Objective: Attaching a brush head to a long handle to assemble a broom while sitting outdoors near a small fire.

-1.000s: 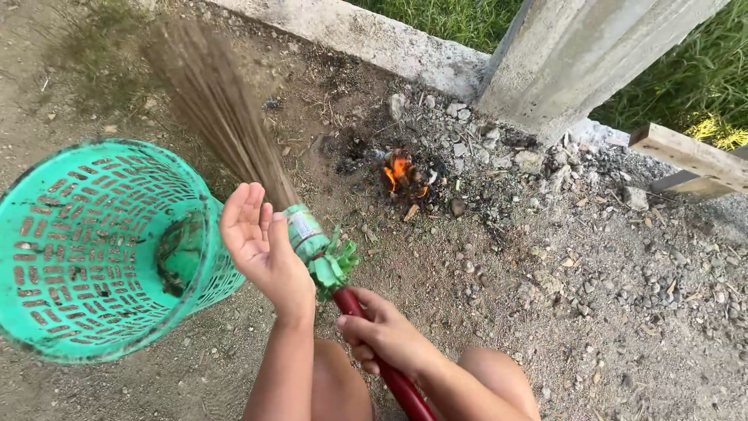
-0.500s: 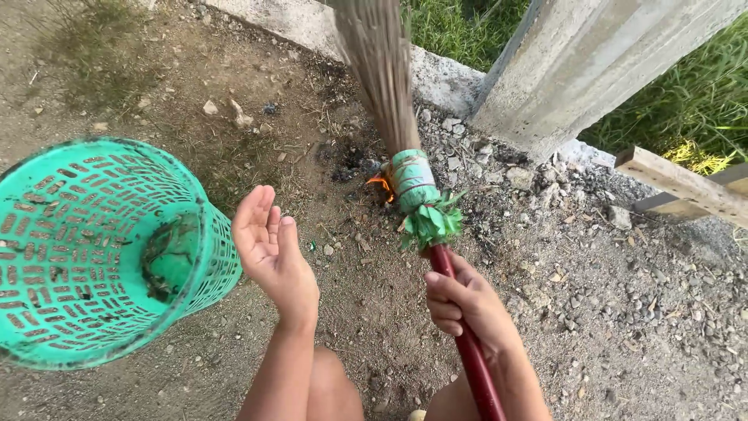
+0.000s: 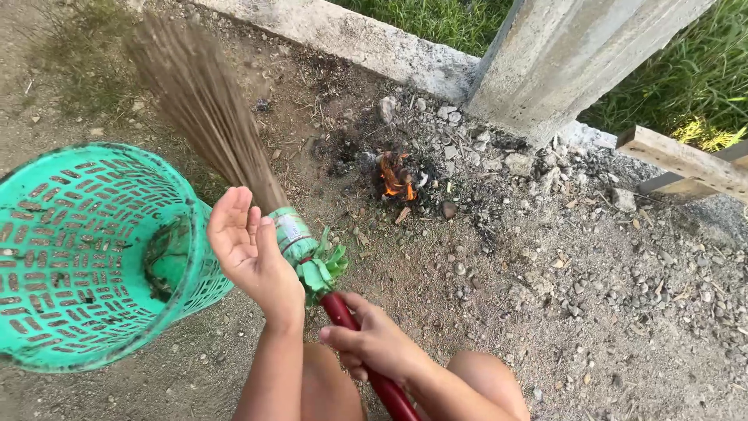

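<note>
My right hand [image 3: 372, 340] grips the red handle [image 3: 366, 359] of a stick broom. Its brown bristles [image 3: 204, 109] fan up and to the left, blurred, and a green binding [image 3: 305, 251] ties them to the handle. The binding rests against the open palm of my left hand [image 3: 251, 251], whose fingers are stretched out. A green plastic mesh basket [image 3: 70, 257] lies on its side just left of that hand, with some dark debris inside. My bare knees show at the bottom edge.
A small fire [image 3: 396, 178] burns in ash and rubble on the dirt ground. Behind it stand a concrete post [image 3: 569, 54] and a low concrete curb [image 3: 366, 47], with grass beyond. A wooden plank [image 3: 686, 160] lies at right. Gravel covers the right side.
The broom swung right and upright half a second ago, away from my left hand. It has swung back left against my open left palm.
</note>
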